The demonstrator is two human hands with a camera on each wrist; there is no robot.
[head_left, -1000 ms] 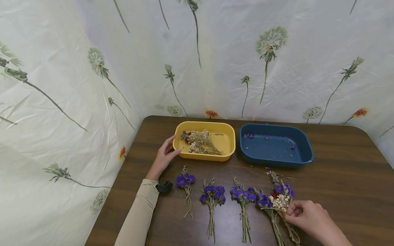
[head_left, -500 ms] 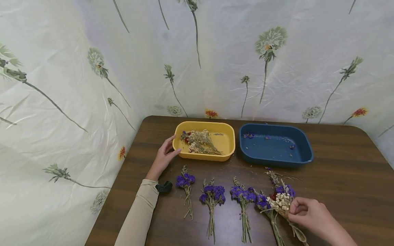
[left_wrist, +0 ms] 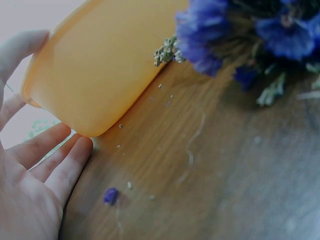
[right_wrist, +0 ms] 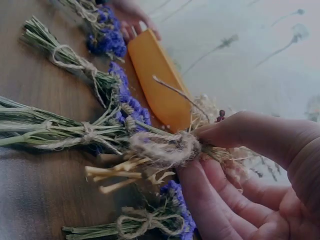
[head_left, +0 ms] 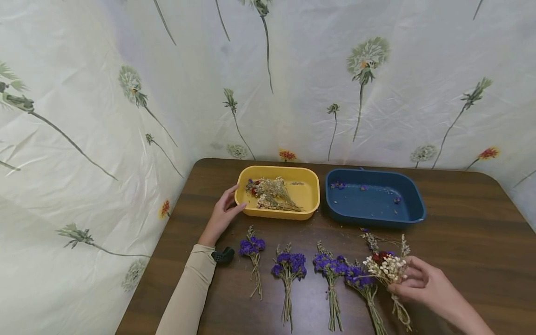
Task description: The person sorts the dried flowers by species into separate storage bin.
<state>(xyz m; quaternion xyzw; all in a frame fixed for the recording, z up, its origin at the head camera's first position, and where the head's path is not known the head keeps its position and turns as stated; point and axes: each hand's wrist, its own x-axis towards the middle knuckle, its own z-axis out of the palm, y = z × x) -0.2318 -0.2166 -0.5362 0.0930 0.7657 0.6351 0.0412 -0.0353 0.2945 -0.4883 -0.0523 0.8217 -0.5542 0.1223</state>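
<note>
A small dried bouquet [head_left: 386, 269] of cream and red blossoms is pinched between thumb and fingers of my right hand [head_left: 437, 289], just above the table at the right. The right wrist view shows its twine wrapping [right_wrist: 165, 148] and short cut stems beside the fingertips. My left hand [head_left: 222, 216] rests against the left end of the yellow tray [head_left: 307, 191], fingers extended along its outside. Inside that tray lie dried bunches [head_left: 272, 190] with cream and red flowers. Beneath the held bouquet, a tied purple bunch [head_left: 367, 286] lies on the table.
Three more purple bunches lie in a row, at the left [head_left: 252, 251], middle [head_left: 289, 274] and right [head_left: 331, 274]. The blue tray [head_left: 360, 202] holds a few purple petals. Loose sprigs [head_left: 370, 241] and crumbs lie in front of it. A floral-print curtain [head_left: 293, 93] hangs behind the table.
My right hand has raised and turned the cream-and-red bouquet, its flower heads shifting slightly up and right off the purple bunch. The left hand stays on the yellow tray.
</note>
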